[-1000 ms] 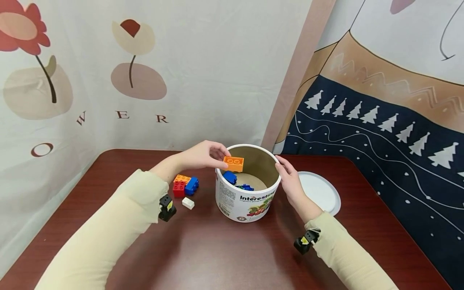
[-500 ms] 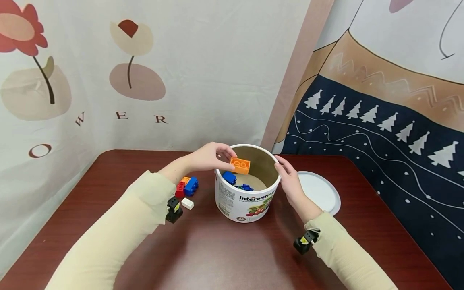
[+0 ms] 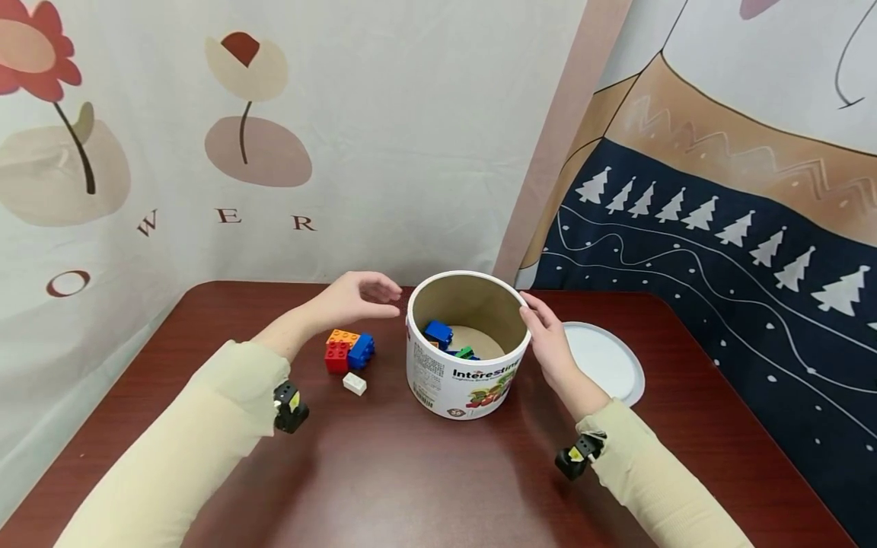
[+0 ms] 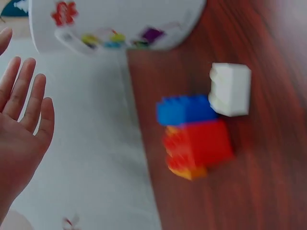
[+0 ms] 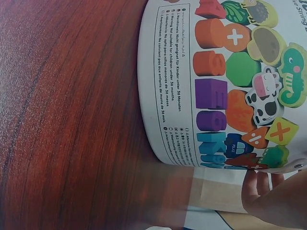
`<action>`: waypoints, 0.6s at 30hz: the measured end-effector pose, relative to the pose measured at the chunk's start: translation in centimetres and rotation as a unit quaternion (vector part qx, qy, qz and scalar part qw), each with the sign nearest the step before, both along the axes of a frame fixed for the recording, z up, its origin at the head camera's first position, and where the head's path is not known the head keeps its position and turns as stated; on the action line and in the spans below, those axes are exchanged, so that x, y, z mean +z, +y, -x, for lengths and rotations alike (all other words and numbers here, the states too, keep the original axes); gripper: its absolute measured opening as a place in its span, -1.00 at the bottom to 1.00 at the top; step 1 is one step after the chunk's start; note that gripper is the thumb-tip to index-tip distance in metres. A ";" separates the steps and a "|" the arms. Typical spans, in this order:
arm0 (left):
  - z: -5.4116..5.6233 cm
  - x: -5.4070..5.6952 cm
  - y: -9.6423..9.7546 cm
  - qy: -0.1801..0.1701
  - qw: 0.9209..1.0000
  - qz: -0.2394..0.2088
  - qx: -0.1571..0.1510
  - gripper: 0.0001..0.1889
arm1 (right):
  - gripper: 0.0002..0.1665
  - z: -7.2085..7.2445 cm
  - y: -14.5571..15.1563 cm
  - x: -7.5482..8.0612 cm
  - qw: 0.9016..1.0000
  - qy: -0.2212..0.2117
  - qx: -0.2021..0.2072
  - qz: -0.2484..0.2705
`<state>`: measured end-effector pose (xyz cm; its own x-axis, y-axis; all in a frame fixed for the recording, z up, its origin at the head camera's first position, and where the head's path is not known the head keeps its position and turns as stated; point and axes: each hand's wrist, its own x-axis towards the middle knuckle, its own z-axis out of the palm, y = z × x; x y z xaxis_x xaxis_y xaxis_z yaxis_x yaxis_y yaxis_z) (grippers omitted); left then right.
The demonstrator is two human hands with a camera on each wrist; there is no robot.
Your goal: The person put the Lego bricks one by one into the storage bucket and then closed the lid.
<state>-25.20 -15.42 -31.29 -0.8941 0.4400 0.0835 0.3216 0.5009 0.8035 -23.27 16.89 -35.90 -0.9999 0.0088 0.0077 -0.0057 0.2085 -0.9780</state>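
A round white bucket [image 3: 459, 392] with printed sides stands upright on the table. My right hand [image 3: 548, 342] holds its rim on the right side, fingers and thumb at the edge. Inside the bucket lie a blue brick [image 3: 438, 333], a green piece [image 3: 466, 352] and a sliver of orange, partly hidden by the near wall. To the bucket's left, my left hand [image 3: 359, 297] hovers with fingers spread and nothing in it. Below that hand are a red brick [image 3: 337, 357], a blue brick [image 3: 361, 351], an orange brick [image 3: 342, 337] and a white brick [image 3: 355, 383].
A white round lid [image 3: 606, 361] lies on the table right of the bucket, behind the right forearm. The brown table [image 3: 404, 479] meets a printed curtain [image 3: 411, 152] at its back edge.
My left hand has let go of the orange brick inside the bucket and drawn back left, out past the rim. The right hand has stayed on the rim.
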 end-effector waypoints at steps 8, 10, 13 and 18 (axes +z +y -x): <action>-0.6 -3.0 -4.6 -0.016 0.998 0.019 0.051 -0.60 | -0.49 0.0 0.1 0.0 1.000 0.003 0.002 0.001; -0.8 -3.8 -5.4 -0.017 0.998 0.018 0.060 -0.59 | -0.49 0.0 0.1 0.0 1.000 0.004 0.001 0.000; -1.0 -5.0 -6.3 -0.023 0.997 0.019 0.075 -0.57 | -0.49 0.0 0.0 0.0 1.000 0.005 0.000 -0.002; -1.5 -6.9 -7.3 -0.044 0.995 0.026 0.089 -0.48 | -0.49 0.0 -0.1 -0.1 1.000 0.003 -0.003 -0.001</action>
<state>-23.69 -22.69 -38.18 -0.9612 0.2755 -0.0174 0.1534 0.5856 0.7960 -23.31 16.81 -35.98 -0.9998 0.0151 0.0143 -0.0108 0.2106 -0.9775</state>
